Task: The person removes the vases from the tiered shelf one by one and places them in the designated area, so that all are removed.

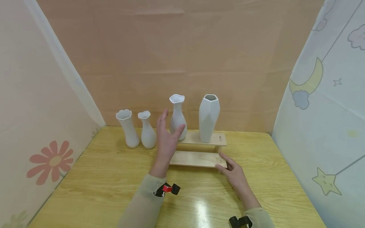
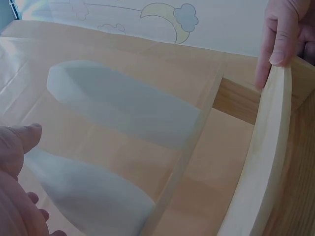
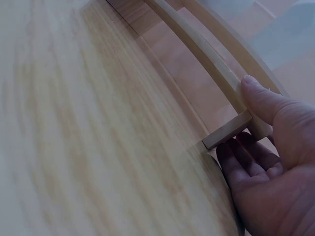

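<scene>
A two-step wooden display stand (image 1: 196, 158) stands on the table. My right hand (image 1: 235, 175) holds the right end of its lower step. In the right wrist view the thumb (image 3: 263, 101) lies on the board's edge and the other fingers curl below. On the upper step are a wavy-rimmed white vase (image 1: 177, 110) and a faceted white vase (image 1: 209, 117). My left hand (image 1: 166, 141) is beside the wavy-rimmed vase, thumb in front of it and fingers extended along its left; contact is unclear. Part of the stand's left end is hidden behind this hand.
Left of the stand, a fluted white vase (image 1: 128, 129) and a small narrow-necked white vase (image 1: 147, 133) stand on the wooden table (image 1: 114, 190). An orange-brown backdrop (image 1: 182, 47) rises behind, with printed cloth walls at both sides.
</scene>
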Available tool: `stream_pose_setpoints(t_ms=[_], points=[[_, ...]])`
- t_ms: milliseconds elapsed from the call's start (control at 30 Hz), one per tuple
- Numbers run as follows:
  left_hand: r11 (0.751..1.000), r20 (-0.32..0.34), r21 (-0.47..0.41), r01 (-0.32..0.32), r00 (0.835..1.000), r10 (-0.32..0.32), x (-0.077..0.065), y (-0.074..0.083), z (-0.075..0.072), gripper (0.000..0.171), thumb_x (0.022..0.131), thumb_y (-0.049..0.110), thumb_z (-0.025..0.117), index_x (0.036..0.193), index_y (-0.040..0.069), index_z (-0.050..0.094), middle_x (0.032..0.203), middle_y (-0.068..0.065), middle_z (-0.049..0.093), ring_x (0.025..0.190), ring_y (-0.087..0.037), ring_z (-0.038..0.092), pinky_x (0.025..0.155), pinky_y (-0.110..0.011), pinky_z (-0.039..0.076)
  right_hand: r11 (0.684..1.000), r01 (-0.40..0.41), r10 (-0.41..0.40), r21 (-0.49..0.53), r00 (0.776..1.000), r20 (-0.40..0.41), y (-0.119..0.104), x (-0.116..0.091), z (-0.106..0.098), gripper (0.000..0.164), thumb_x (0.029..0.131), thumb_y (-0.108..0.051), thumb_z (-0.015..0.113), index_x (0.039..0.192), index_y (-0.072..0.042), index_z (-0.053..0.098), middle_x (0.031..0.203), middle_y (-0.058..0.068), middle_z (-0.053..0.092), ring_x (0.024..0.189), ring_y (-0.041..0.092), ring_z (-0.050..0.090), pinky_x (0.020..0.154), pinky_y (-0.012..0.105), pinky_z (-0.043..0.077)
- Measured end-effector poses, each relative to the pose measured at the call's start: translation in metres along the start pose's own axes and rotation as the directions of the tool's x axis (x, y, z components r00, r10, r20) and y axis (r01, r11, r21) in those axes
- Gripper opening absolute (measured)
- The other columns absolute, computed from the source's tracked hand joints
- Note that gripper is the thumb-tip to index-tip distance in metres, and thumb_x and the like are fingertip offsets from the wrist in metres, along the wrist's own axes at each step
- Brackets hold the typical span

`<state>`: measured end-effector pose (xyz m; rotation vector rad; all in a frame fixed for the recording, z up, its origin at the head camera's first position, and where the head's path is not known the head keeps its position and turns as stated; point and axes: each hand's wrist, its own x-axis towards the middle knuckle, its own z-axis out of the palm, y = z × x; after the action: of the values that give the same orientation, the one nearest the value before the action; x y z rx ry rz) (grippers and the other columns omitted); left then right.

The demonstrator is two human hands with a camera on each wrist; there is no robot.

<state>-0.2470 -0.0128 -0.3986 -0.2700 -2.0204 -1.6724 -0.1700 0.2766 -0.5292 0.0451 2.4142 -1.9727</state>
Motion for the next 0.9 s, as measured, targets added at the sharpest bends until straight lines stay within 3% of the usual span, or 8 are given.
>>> stream_pose_setpoints(t_ms=[300, 667, 900], points=[[0.996, 0.052, 0.047, 0.081, 0.995, -0.083, 0.003, -0.01, 0.004, 0.09, 0.099, 0.026, 0.087, 0.173, 0.015, 0.037, 0.171, -0.01, 0.04, 0.16, -0.031, 0.036, 0.129, -0.06, 0.03, 1.0, -0.005, 0.005, -0.003, 1.0, 0.002, -0.001, 0.0, -0.001, 0.077, 0.102, -0.047, 0.08, 0.169, -0.025, 0.048, 0.181, 0.001, 0.026, 0.168, 0.025, 0.013, 0.128, 0.045, 0.029], [0.994, 0.075, 0.056, 0.089, 0.993, -0.094, 0.005, -0.027, 0.011, 0.083, 0.099, 0.02, 0.087, 0.169, 0.013, 0.042, 0.163, -0.014, 0.047, 0.15, -0.035, 0.047, 0.121, -0.064, 0.041, 1.0, -0.016, 0.016, 0.008, 1.0, -0.001, 0.0, 0.001, -0.001, 0.078, 0.102, -0.045, 0.081, 0.169, -0.024, 0.048, 0.18, 0.001, 0.027, 0.168, 0.022, 0.015, 0.128, 0.042, 0.029], [0.994, 0.077, 0.054, 0.093, 0.992, -0.097, 0.004, -0.027, 0.012, 0.082, 0.099, 0.02, 0.087, 0.168, 0.013, 0.043, 0.162, -0.015, 0.047, 0.146, -0.038, 0.049, 0.119, -0.066, 0.042, 1.0, -0.022, 0.022, 0.015, 1.0, -0.003, -0.001, 0.001, -0.002, 0.078, 0.101, -0.045, 0.081, 0.169, -0.024, 0.048, 0.18, -0.001, 0.029, 0.167, 0.02, 0.017, 0.117, 0.019, 0.038]])
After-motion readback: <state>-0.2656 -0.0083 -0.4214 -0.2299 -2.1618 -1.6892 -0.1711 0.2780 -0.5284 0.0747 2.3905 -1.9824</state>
